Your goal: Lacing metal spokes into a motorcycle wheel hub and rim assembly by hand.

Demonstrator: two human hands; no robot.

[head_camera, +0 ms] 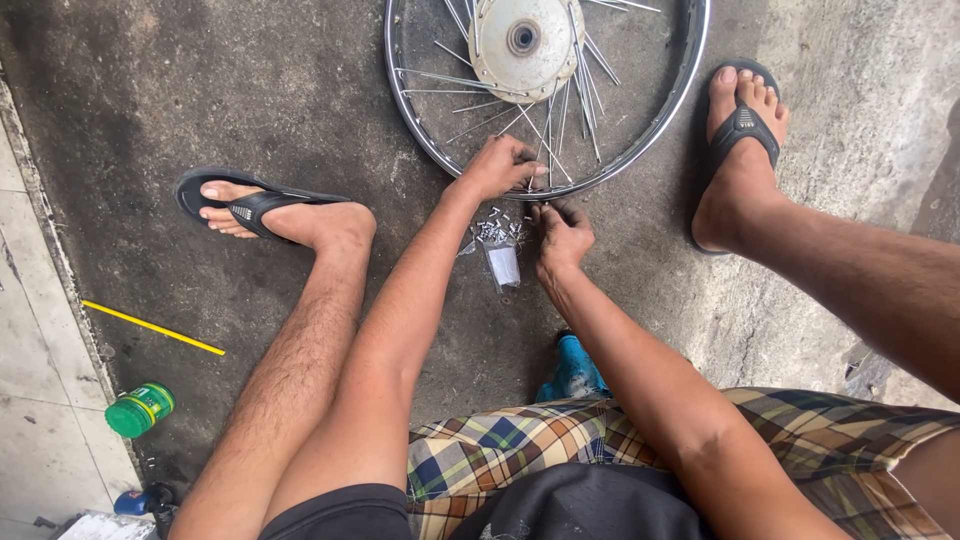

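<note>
Fingers of left hand [500,166] pinched on wheel rim [640,150], right hand [562,235] fingers curled over small metal nipples [492,230]

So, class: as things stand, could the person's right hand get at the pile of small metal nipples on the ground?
Probably yes: the right hand hovers beside the small metal pieces, with nothing between them.

Green lidded jar [139,409], lying on floor edge; yellow rod [152,327], on dark concrete; blue bottle [574,370], beside plaid shorts [520,445]; black flip-flops [737,128].
</note>
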